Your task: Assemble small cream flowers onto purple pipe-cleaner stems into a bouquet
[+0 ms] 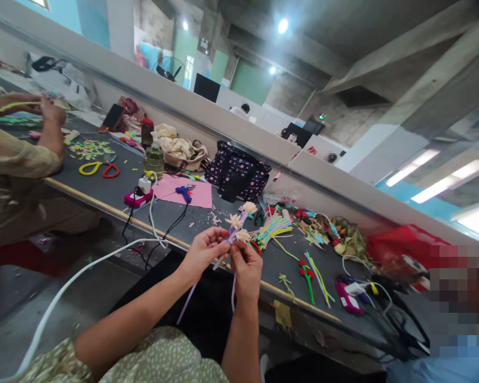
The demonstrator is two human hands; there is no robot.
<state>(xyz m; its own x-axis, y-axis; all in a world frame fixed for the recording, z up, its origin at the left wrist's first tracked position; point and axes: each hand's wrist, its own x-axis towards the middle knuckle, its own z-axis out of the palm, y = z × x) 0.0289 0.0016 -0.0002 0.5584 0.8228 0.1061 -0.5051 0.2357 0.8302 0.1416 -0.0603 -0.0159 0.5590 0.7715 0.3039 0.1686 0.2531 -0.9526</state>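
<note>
Close together at the table's front edge, both my hands pinch a small pipe-cleaner flower bunch (236, 222). It has several cream blooms on lilac stems, and lilac ends hang down below my hands. My left hand (206, 250) grips the stems from the left, thumb against fingers. From the right, my right hand (246, 266) closes on them just under the lowest bloom. Just beyond lies a pile of pastel pipe cleaners (274, 229) in green, yellow and white. The fingertips partly hide where the stems meet.
A blue glue gun (184, 192) rests on pink paper (203, 196). Magenta power strips (139, 198) with cables lie left and right. Scissors (99, 169), a dark patterned bag (238, 171) and a red-and-green pipe-cleaner piece (307, 274) are on the table. Co-workers sit on either side.
</note>
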